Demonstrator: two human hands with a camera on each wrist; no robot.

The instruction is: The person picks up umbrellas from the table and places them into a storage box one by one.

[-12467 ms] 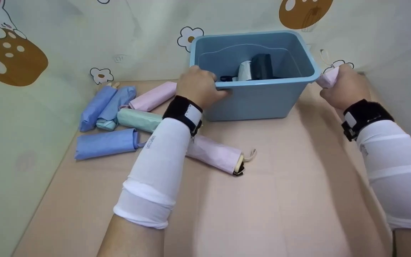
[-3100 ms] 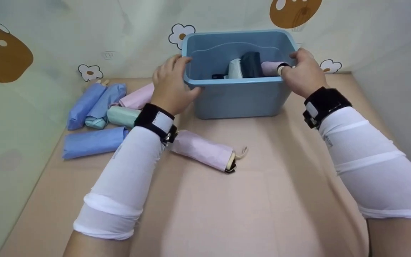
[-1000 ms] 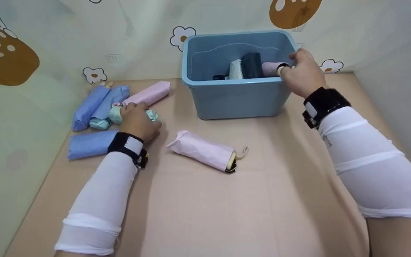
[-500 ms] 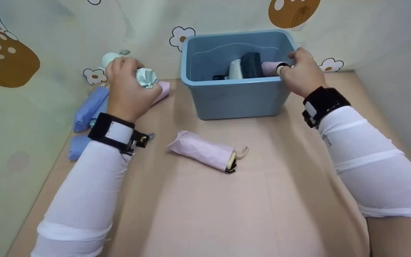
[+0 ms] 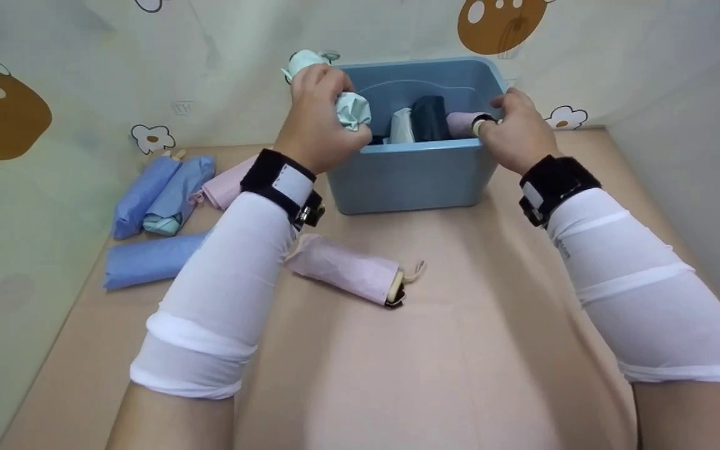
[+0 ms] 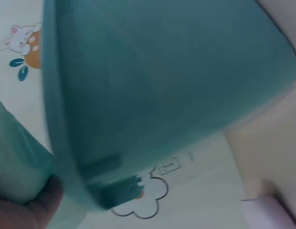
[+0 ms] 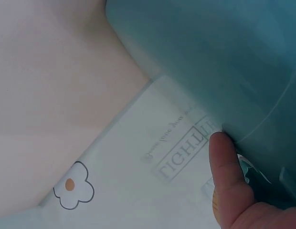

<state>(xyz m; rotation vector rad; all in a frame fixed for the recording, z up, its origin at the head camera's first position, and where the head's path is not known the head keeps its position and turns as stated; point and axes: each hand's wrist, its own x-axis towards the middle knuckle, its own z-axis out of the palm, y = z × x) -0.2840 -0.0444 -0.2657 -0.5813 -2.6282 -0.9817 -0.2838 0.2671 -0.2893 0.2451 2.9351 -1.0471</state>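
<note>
Near twelve o'clock in the head view, at the left rim of the blue bin (image 5: pixel 410 181), grips a mint-green roll (image 5: pixel 353 110) in the left hand (image 5: pixel 317 128), crumpled end pointing between four and five. At two o'clock, holds the bin's right rim with the right hand (image 5: pixel 519 136). Inside the bin, has a whitish roll (image 5: pixel 402 126), a dark roll (image 5: pixel 430 119) and a pink roll (image 5: pixel 459 124). On the surface (image 5: pixel 410 369), has a lilac pouch (image 5: pixel 346 269) at six o'clock near centre, three blue rolls (image 5: pixel 145 197) around nine, and another pink bundle (image 5: pixel 227 183) near ten, partly hidden.
</note>
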